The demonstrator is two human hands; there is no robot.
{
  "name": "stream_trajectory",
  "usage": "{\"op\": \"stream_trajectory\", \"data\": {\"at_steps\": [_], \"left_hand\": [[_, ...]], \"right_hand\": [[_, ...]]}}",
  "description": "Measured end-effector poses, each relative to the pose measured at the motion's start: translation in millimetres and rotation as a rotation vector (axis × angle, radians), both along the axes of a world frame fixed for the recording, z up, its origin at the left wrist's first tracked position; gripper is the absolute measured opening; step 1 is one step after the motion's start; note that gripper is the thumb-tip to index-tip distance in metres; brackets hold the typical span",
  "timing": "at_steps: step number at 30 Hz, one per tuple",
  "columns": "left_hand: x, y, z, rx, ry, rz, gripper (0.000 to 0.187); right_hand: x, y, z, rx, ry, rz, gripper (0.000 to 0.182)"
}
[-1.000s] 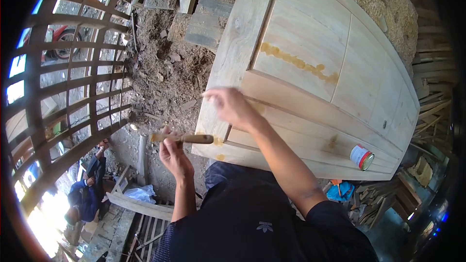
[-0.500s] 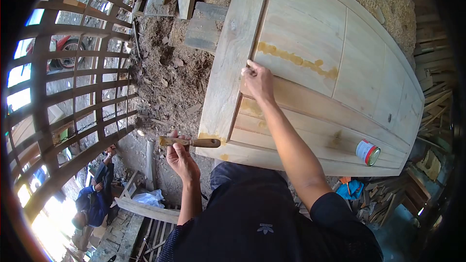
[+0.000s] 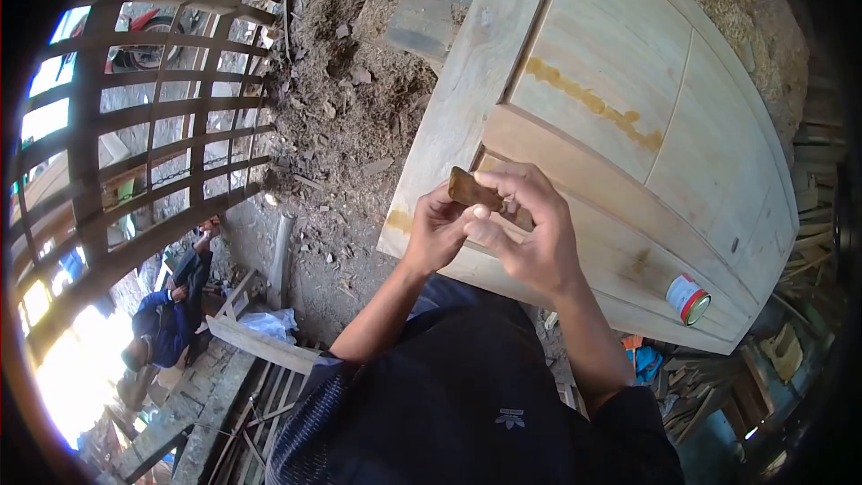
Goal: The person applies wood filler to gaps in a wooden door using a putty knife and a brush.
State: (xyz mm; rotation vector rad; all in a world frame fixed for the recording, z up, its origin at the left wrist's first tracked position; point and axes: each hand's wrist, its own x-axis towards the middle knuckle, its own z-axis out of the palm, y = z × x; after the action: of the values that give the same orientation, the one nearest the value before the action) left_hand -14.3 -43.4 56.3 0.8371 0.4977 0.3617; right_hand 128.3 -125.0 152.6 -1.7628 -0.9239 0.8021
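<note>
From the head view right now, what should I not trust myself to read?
All in the head view:
- Scraper: its lower part is hidden by the left hand and right hand.
- Left fingertips: mostly covered by the right hand and scraper.
- Tin: label print too small to read.
- Wooden panel: far end cut off by the top edge.
- Red motorbike: partly blocked by the lattice.

I can see a scraper [image 3: 465, 185] held up, its brown-smeared blade facing ten o'clock, the handle hidden. Beneath it lies a pale wooden panel [image 3: 593, 22], an ochre streak [image 3: 595, 104] crossing it at the blade's two o'clock.
</note>
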Motion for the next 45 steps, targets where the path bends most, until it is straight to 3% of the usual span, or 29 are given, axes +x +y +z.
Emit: {"op": "stream_trajectory", "data": {"at_steps": [4,6,12,22,27,30,35,42,44,45], "left_hand": [[11.2,-0.8,11.9,0.008,0.011,0.032,0.019],[11.3,1.5,11.1,0.17,0.054,-0.001,0.018],[15.0,5.9,13.6,0.224,0.058,-0.004,0.018],[24.6,10.6,4.1,0.335,0.185,0.004,0.025],[25.0,17.1,-0.7,0.17,0.303,0.002,0.032],[19.9,24.7,-7.9,0.148,0.42,-0.039,0.033],[1.9,33.9,-29.1,0.176,0.49,-0.007,0.035],[-7.8,38.5,-39.0,0.118,0.557,0.08,0.038],[-7.7,38.8,-41.9,0.122,0.552,0.083,0.04],[-7.6,39.1,-42.7,0.123,0.546,0.089,0.04]], "right_hand": [[-10.4,0.8,-8.1,0.06,-0.171,-0.038,0.04],[-12.1,3.9,-6.3,0.054,-0.148,-0.072,0.039],[-12.4,9.7,-9.0,0.049,-0.156,-0.084,0.031],[-0.4,18.0,-32.9,-0.014,0.254,-0.217,0.013],[14.5,19.7,-39.1,0.035,0.854,-0.267,0.019],[39.1,20.8,-69.4,-0.047,0.723,-0.334,0.027],[68.8,31.7,-110.2,-0.228,0.768,-0.505,0.05],[75.6,35.6,-144.3,-0.322,0.653,-0.43,0.051],[74.6,32.4,-155.9,-0.395,0.385,-0.342,0.049],[74.8,34.2,-153.1,-0.399,0.387,-0.342,0.049]]}}
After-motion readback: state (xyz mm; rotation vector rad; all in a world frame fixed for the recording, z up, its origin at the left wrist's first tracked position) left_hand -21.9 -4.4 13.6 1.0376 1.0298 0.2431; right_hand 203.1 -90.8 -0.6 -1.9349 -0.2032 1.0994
